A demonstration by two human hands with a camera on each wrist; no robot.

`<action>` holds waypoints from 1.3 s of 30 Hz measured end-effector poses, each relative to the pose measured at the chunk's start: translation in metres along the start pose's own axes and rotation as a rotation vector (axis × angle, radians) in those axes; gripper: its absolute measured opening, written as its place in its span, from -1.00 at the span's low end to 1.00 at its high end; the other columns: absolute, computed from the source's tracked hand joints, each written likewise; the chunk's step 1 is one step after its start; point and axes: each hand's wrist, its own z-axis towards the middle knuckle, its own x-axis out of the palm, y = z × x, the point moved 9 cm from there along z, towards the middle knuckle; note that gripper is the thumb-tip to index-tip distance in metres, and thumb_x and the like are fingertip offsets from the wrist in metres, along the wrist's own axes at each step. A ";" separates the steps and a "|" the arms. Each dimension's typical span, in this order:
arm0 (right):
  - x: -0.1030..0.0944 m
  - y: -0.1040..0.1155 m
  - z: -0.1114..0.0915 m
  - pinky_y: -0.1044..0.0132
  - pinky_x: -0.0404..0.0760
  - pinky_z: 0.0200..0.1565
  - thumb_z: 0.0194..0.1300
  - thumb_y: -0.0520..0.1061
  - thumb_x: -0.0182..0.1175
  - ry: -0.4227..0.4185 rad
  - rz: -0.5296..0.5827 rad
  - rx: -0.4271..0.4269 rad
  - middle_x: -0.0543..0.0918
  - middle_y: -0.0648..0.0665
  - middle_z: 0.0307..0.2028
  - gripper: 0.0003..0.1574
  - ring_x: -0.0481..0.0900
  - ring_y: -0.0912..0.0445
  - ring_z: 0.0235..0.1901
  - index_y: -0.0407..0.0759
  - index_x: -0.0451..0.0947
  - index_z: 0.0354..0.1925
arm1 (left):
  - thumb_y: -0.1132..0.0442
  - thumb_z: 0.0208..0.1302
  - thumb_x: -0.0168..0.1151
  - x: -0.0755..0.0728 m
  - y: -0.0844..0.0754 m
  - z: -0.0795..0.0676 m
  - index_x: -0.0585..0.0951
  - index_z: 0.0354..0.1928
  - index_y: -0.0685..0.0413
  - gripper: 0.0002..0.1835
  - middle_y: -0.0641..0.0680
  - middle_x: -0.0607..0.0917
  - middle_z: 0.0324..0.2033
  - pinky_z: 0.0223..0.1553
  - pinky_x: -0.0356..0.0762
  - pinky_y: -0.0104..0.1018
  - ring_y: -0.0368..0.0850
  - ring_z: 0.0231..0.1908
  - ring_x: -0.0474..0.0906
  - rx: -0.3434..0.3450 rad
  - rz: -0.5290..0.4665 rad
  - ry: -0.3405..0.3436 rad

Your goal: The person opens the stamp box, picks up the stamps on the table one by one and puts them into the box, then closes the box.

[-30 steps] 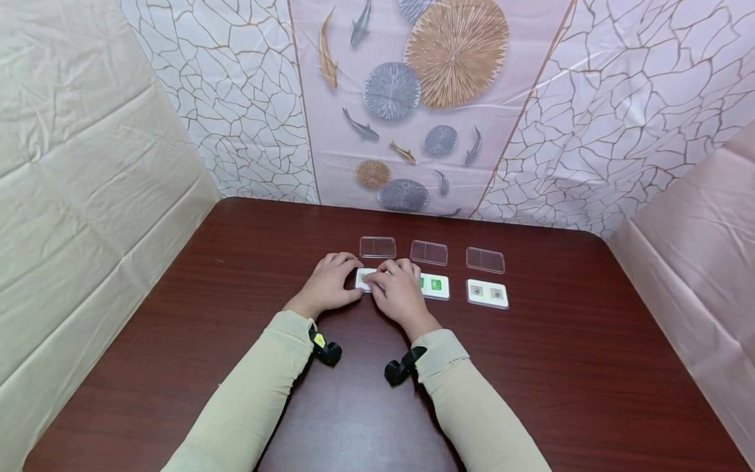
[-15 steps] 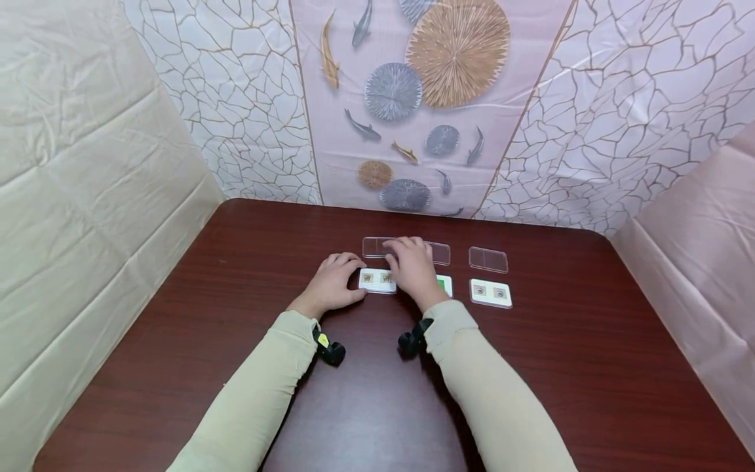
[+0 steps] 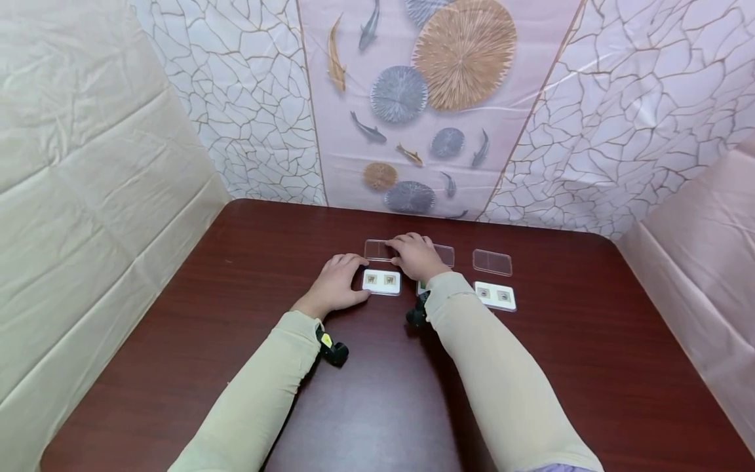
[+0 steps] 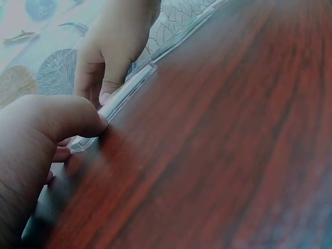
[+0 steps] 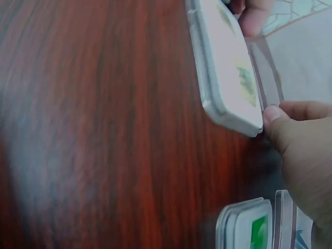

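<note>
In the head view, a white-faced plastic case [image 3: 381, 282] with two small brown pictures lies on the table. My left hand [image 3: 336, 285] holds its left end, thumb at the near edge and forefinger at the far corner; the left wrist view shows the thumb [image 4: 98, 124] against the rim. Just behind it lies a clear lid [image 3: 375, 250]. My right hand [image 3: 417, 255] reaches over to this lid, and in the right wrist view thumb and forefinger [image 5: 298, 110] pinch its edge beside the case. A case with green pictures [image 5: 259, 231] is partly hidden under the right wrist.
A second clear lid [image 3: 445, 254] lies partly behind the right hand. Farther right are a third lid [image 3: 492, 263] and a case with two grey pictures [image 3: 503, 297]. The dark red table [image 3: 283, 229] meets a patterned wall cloth [image 3: 259, 131] at the back.
My right hand has left the top of the brown-pictured case and moved back and right to the clear lid behind it. My left hand has stayed at the case's left end.
</note>
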 end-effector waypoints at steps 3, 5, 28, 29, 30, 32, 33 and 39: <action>-0.002 0.001 -0.003 -0.17 0.18 0.40 0.52 0.06 0.12 -0.014 -0.020 -0.021 0.40 -0.17 0.40 -0.41 0.24 -0.13 0.44 0.01 0.39 0.44 | -0.06 0.10 0.38 -0.001 -0.001 0.000 0.40 0.35 0.06 -0.22 0.07 0.49 0.28 0.41 0.12 0.06 0.12 0.32 0.27 -0.010 -0.021 -0.004; -0.002 0.001 -0.006 -0.14 0.16 0.42 0.54 0.06 0.09 -0.006 -0.023 -0.030 0.40 -0.17 0.40 -0.41 0.24 -0.12 0.44 -0.01 0.39 0.43 | -0.05 0.08 0.40 -0.001 0.000 0.001 0.35 0.39 0.06 -0.17 0.07 0.50 0.26 0.41 0.12 0.05 0.11 0.32 0.28 -0.016 -0.041 -0.008; -0.005 0.026 -0.050 -0.02 0.36 0.33 0.51 -0.01 0.15 -0.026 0.114 -0.241 0.50 -0.25 0.26 -0.46 0.36 -0.13 0.31 -0.14 0.46 0.36 | -0.11 0.14 0.34 0.001 0.002 0.000 0.27 0.52 -0.03 -0.09 0.11 0.36 0.35 0.43 0.07 0.09 0.12 0.36 0.20 -0.027 -0.016 0.023; -0.006 0.027 -0.052 -0.02 0.36 0.33 0.50 -0.01 0.15 -0.033 0.118 -0.252 0.50 -0.25 0.25 -0.46 0.37 -0.14 0.30 -0.15 0.47 0.35 | -0.11 0.14 0.33 0.001 0.002 0.000 0.27 0.51 -0.03 -0.09 0.11 0.37 0.34 0.43 0.07 0.09 0.12 0.36 0.21 -0.026 -0.012 0.024; -0.006 0.028 -0.053 -0.01 0.36 0.33 0.50 -0.02 0.16 -0.039 0.121 -0.260 0.51 -0.25 0.25 -0.46 0.37 -0.14 0.30 -0.16 0.47 0.35 | -0.11 0.14 0.33 0.001 0.002 0.000 0.28 0.51 -0.02 -0.10 0.11 0.37 0.34 0.43 0.08 0.09 0.12 0.36 0.21 -0.024 -0.011 0.023; -0.006 0.030 -0.056 0.00 0.36 0.32 0.50 -0.03 0.16 -0.049 0.126 -0.277 0.51 -0.25 0.24 -0.47 0.38 -0.14 0.29 -0.17 0.47 0.34 | -0.11 0.13 0.34 0.001 0.001 0.000 0.30 0.50 -0.01 -0.11 0.12 0.39 0.31 0.42 0.09 0.09 0.12 0.35 0.22 -0.016 -0.008 0.021; -0.006 0.031 -0.057 0.01 0.36 0.32 0.50 -0.03 0.16 -0.055 0.125 -0.283 0.51 -0.25 0.24 -0.47 0.38 -0.14 0.29 -0.18 0.47 0.34 | -0.10 0.13 0.34 0.001 0.001 0.000 0.32 0.49 -0.01 -0.13 0.12 0.40 0.30 0.42 0.10 0.08 0.12 0.34 0.23 -0.012 -0.006 0.018; -0.006 0.034 -0.064 0.01 0.37 0.31 0.46 -0.01 0.20 -0.081 0.126 -0.304 0.51 -0.25 0.23 -0.45 0.40 -0.13 0.27 -0.20 0.47 0.31 | -0.07 0.12 0.35 -0.001 -0.002 -0.001 0.47 0.36 -0.01 -0.26 0.11 0.43 0.24 0.40 0.12 0.07 0.11 0.30 0.27 0.011 -0.012 0.002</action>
